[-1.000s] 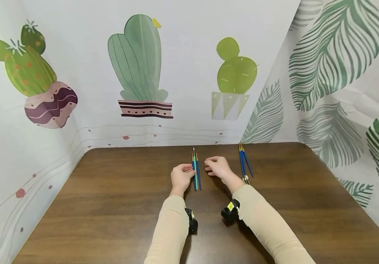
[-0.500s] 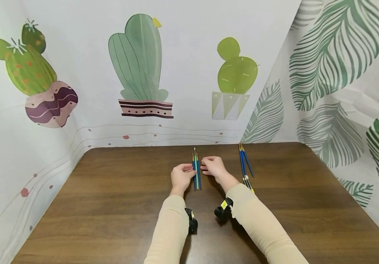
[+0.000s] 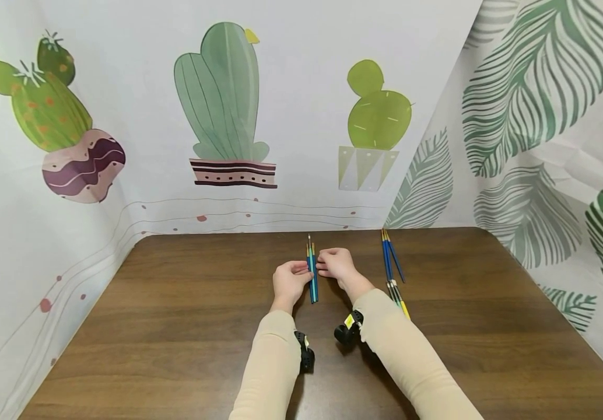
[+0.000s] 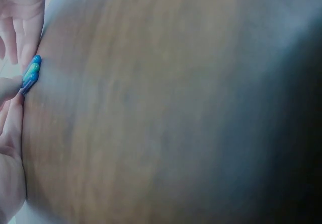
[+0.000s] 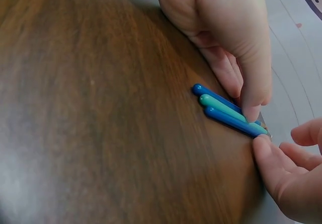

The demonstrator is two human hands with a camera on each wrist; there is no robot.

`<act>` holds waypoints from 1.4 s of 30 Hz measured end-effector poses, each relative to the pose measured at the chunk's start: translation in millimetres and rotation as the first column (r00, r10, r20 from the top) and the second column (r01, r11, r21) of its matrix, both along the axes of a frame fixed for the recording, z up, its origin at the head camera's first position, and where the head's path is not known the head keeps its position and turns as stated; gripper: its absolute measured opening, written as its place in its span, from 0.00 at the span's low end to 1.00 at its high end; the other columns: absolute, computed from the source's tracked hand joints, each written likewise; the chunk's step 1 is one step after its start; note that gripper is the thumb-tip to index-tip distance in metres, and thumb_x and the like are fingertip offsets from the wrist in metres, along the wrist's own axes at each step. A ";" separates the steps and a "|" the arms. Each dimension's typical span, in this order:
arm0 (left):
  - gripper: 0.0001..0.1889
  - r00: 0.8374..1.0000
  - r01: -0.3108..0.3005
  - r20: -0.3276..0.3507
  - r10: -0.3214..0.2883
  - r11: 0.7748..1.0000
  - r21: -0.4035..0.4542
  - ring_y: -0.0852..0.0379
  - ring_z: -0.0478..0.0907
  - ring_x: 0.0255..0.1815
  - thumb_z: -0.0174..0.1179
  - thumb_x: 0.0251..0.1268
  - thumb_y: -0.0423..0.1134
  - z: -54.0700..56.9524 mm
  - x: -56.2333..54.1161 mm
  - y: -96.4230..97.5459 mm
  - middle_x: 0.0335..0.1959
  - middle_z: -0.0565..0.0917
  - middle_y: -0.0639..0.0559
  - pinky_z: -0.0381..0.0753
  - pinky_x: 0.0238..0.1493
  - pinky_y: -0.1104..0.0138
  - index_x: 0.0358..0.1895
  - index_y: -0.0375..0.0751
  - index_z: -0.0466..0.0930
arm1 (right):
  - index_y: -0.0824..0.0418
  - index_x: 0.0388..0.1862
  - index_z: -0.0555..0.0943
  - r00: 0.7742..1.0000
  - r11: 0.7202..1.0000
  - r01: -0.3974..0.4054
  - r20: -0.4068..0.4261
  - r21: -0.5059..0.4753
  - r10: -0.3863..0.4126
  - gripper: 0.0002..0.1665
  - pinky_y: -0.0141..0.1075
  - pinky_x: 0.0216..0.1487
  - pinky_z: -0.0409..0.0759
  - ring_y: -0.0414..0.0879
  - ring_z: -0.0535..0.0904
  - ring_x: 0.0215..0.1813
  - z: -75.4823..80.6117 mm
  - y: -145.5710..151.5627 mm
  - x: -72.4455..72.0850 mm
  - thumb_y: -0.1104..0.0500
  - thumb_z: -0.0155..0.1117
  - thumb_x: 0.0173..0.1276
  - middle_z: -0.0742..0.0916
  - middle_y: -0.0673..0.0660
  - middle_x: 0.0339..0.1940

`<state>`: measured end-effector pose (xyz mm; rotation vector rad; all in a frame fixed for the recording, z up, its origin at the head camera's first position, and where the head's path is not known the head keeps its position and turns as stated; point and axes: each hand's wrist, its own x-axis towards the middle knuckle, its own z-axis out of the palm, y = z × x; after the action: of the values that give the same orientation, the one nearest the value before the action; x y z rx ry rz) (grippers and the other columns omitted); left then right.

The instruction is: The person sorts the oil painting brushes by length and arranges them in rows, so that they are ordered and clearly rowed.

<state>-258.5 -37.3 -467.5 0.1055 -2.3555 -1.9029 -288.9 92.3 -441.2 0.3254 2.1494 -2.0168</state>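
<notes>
Three slim paintbrushes lie side by side near the table's back edge: a teal paintbrush [image 5: 216,103] between two blue ones. My left hand [image 3: 289,283] pinches them from the left, its thumb on the teal handle and its fingers by the far blue paintbrush [image 5: 198,89]. From the other side, my right hand [image 3: 337,265] touches the near blue paintbrush [image 5: 221,118] with relaxed fingertips. The left wrist view shows the rounded handle ends [image 4: 34,68] bunched between both hands.
To the right lie several more blue paintbrushes [image 3: 386,254]. Below them are light-tipped brushes [image 3: 397,294], one with a yellow handle, partly behind the right sleeve. A printed cloth [image 3: 301,116] hangs behind the brown table [image 3: 186,326].
My right hand has moved left to the three brushes, and the rightmost blue one now lies closer against the teal one. The left hand stays almost still.
</notes>
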 end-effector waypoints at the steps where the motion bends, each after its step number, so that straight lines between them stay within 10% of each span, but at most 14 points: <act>1: 0.14 1.000 0.001 0.001 -0.001 1.000 0.001 0.47 0.85 0.43 0.67 0.52 0.27 0.3 0.1 0.1 0.41 0.86 0.36 0.84 0.46 0.62 0.44 0.28 0.82 | 0.72 0.57 0.74 1.000 1.000 0.003 0.002 -0.003 -0.003 0.19 0.33 0.37 0.86 0.43 0.83 0.36 -0.3 -0.3 -0.8 0.64 0.50 0.71 0.82 0.69 0.50; 12: 0.13 1.000 0.010 -0.008 -0.010 1.000 0.008 0.46 0.85 0.42 0.67 0.51 0.26 -1.8 -1.4 1.6 0.40 0.86 0.35 0.85 0.45 0.63 0.43 0.28 0.82 | 0.71 0.47 0.81 0.996 0.985 0.054 -0.076 0.163 -0.042 0.14 0.28 0.24 0.82 0.38 0.78 0.23 -8.3 -7.8 -9.5 0.66 0.59 0.64 0.85 0.58 0.28; 24: 0.13 1.000 -0.003 -0.011 0.003 1.000 -0.028 0.48 0.86 0.42 0.67 0.51 0.27 -1.4 -1.1 0.4 0.39 0.87 0.37 0.85 0.44 0.64 0.42 0.30 0.83 | 0.65 0.37 0.86 0.989 0.866 0.057 -0.149 0.496 0.020 0.10 0.29 0.21 0.80 0.40 0.80 0.18 -2.1 -16.7 -6.6 0.61 0.70 0.56 0.88 0.61 0.32; 42: 0.13 0.999 -0.009 -0.032 0.009 1.000 -0.003 0.48 0.86 0.40 0.67 0.50 0.26 -5.4 -2.6 0.6 0.37 0.87 0.37 0.85 0.43 0.64 0.41 0.28 0.83 | 0.68 0.40 0.84 0.988 0.946 0.095 -0.146 0.309 -0.051 0.12 0.31 0.21 0.82 0.43 0.80 0.20 -0.3 -4.3 -2.1 0.64 0.62 0.58 0.86 0.65 0.36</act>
<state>-261.1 -36.7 -472.9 0.0839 -2.3335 -1.8822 -291.0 87.9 -441.6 0.3218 2.5864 -1.7728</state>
